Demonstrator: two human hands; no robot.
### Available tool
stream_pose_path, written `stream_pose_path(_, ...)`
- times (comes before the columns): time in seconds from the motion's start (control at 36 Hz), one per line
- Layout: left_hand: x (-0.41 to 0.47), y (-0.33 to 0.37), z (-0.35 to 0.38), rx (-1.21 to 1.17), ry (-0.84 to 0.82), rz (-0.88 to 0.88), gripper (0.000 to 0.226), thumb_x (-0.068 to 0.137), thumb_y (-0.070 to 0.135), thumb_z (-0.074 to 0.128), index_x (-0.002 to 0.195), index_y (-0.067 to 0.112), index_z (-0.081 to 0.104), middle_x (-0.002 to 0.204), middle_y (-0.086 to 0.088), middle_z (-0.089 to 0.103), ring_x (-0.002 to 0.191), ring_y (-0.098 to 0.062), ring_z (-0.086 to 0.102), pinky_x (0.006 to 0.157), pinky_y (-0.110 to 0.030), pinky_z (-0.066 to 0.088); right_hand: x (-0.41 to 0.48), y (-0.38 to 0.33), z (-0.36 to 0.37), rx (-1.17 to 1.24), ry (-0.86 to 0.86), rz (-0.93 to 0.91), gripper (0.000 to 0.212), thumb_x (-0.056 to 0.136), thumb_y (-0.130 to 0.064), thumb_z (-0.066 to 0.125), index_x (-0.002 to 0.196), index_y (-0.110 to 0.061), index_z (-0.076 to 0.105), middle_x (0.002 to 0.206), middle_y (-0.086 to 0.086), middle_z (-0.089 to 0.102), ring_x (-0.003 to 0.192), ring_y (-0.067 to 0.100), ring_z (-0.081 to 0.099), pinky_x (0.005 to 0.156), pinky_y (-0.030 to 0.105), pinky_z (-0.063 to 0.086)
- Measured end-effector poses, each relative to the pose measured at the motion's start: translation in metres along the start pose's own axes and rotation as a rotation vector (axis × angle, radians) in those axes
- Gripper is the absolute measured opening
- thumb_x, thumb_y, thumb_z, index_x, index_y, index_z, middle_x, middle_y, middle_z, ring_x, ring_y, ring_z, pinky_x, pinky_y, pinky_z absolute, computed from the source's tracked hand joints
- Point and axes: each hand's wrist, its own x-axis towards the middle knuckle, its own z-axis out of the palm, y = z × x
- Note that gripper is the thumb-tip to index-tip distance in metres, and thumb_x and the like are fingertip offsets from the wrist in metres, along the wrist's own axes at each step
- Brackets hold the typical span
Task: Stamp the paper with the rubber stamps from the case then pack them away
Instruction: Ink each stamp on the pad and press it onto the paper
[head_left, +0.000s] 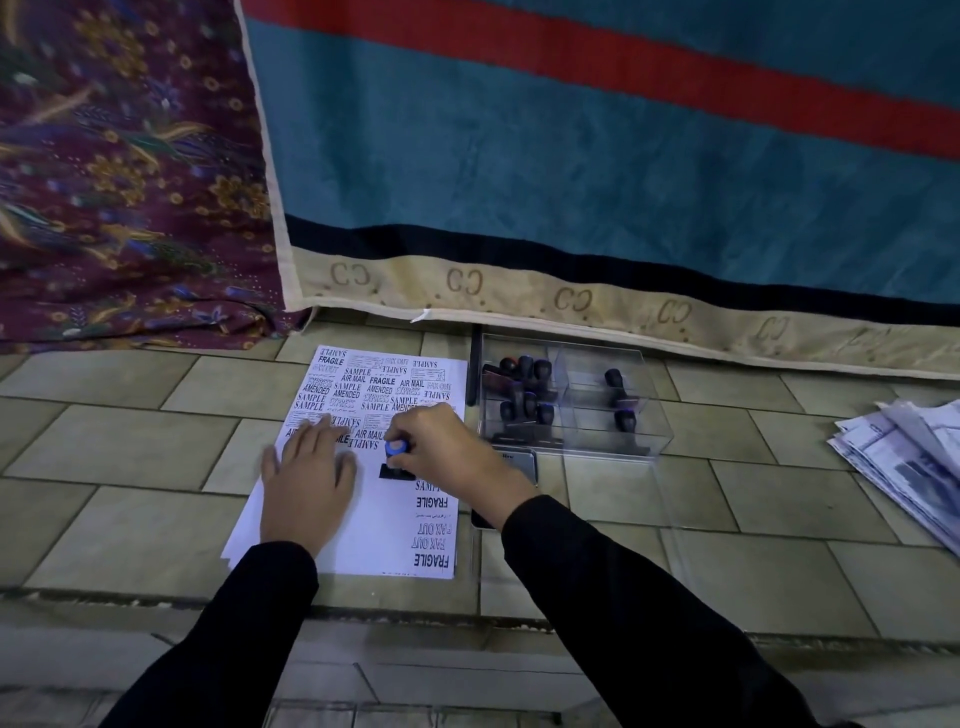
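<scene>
On the tiled floor (779, 499), at the foot of a hanging teal blanket (571, 156), we see one sheet of paper (374, 540) topping a thin stack whose lower edges peek out at its near-left corner. The far half is crowded with prints, and a column of them runs down the right edge, while the near-left part stays blank. Our left hand (306, 483) lies flat on the paper, fingers straight and spread. Our right hand (447, 457) pinches the blue knob of one rubber stamp (397, 457), whose black base sits on the paper near its middle. The paper's right edge lies just beside the clear case (644, 410), with a thin black stick (471, 374) between them. The case's far wall is close under the blanket's beige hem. Inside, two stamps stand apart in the right half, and the left half holds a tight cluster – about six knobs, too crowded to count surely. A flat tin (519, 460) shows at the case's near side, partly hidden by our right wrist. Bare tiles run left of the paper and between the case and one loose pile of printed sheets (904, 467) far right. A floral cloth (119, 182) hangs at the far left – its folds touch the floor.
</scene>
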Motion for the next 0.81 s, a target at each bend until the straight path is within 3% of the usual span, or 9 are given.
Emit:
stream_pose_path(0.08,-0.001,0.001,0.0,0.0,0.001,0.003,0.035,0.094,0.022,0.048,0.128,0.018,0.052,0.146,-0.004,0.045,0.139,-0.021,0.033,0.114,-0.053,0.015,-0.004,-0.004,0.003,-0.062,-0.017,-0.021,0.007,0.082,-0.006,0.064,0.089,-0.003,0.065,0.092,0.012,0.067,0.085,0.025,0.06,0.06,0.026,0.039)
stream_pose_path(0.22,0.0,0.0,0.0,-0.002,-0.003,0.0,0.034,0.094,0.023,0.048,0.128,0.018,0.052,0.148,-0.004,0.043,0.141,-0.021,0.032,0.114,-0.054,0.014,0.0,-0.007,-0.001,-0.064,-0.009,0.024,0.006,0.084,-0.004,0.062,0.088,0.0,0.063,0.091,0.017,0.064,0.084,0.031,0.06,0.07,0.038,0.052)
stream_pose_path(0.36,-0.001,0.001,-0.001,-0.009,-0.008,-0.004,0.037,0.095,0.023,0.048,0.131,0.016,0.049,0.148,-0.005,0.043,0.141,-0.022,0.031,0.115,-0.054,0.013,-0.002,-0.01,0.003,-0.067,-0.051,0.03,0.005,0.082,0.002,0.06,0.081,-0.002,0.06,0.088,0.016,0.062,0.079,0.031,0.061,0.065,0.038,0.053)
stream_pose_path(0.53,-0.001,0.001,-0.002,-0.019,-0.018,-0.007,0.035,0.094,0.023,0.047,0.129,0.018,0.051,0.149,-0.003,0.041,0.142,-0.02,0.029,0.116,-0.053,0.011,-0.006,-0.01,0.012,-0.144,0.025,0.002,0.007,0.083,0.004,0.056,0.077,0.0,0.054,0.082,0.017,0.06,0.073,0.032,0.056,0.053,0.031,0.037)
stream_pose_path(0.61,-0.002,0.002,-0.003,-0.01,-0.018,-0.008,0.036,0.094,0.023,0.046,0.129,0.018,0.05,0.15,-0.003,0.041,0.142,-0.02,0.03,0.116,-0.053,0.012,-0.011,-0.003,0.016,-0.069,0.019,-0.013,0.002,0.082,0.002,0.058,0.081,0.0,0.057,0.084,0.016,0.06,0.076,0.031,0.057,0.056,0.034,0.04)
stream_pose_path(0.69,-0.002,0.002,-0.004,-0.015,-0.026,-0.009,0.037,0.096,0.025,0.044,0.132,0.019,0.048,0.151,-0.001,0.039,0.143,-0.018,0.028,0.117,-0.052,0.01,-0.014,0.01,0.002,0.162,0.184,0.151,0.015,0.082,-0.006,0.066,0.098,-0.007,0.064,0.092,0.008,0.067,0.076,0.015,0.06,0.075,0.033,0.054)
stream_pose_path(0.75,-0.003,0.003,-0.005,-0.017,-0.027,-0.007,0.036,0.096,0.025,0.043,0.131,0.019,0.049,0.151,-0.001,0.039,0.143,-0.018,0.027,0.117,-0.051,0.01,-0.014,0.022,-0.021,0.302,0.376,0.274,0.031,0.08,-0.009,0.071,0.11,-0.01,0.062,0.09,0.0,0.068,0.069,0.001,0.058,0.073,0.018,0.052)
stream_pose_path(0.81,-0.003,0.003,-0.005,-0.012,-0.031,-0.006,0.036,0.096,0.025,0.043,0.131,0.02,0.048,0.151,0.0,0.039,0.144,-0.017,0.026,0.117,-0.051,0.01,-0.017,0.037,-0.05,0.318,0.526,0.332,0.032,0.079,-0.013,0.072,0.108,-0.012,0.06,0.084,-0.009,0.063,0.069,-0.005,0.055,0.068,0.011,0.047)
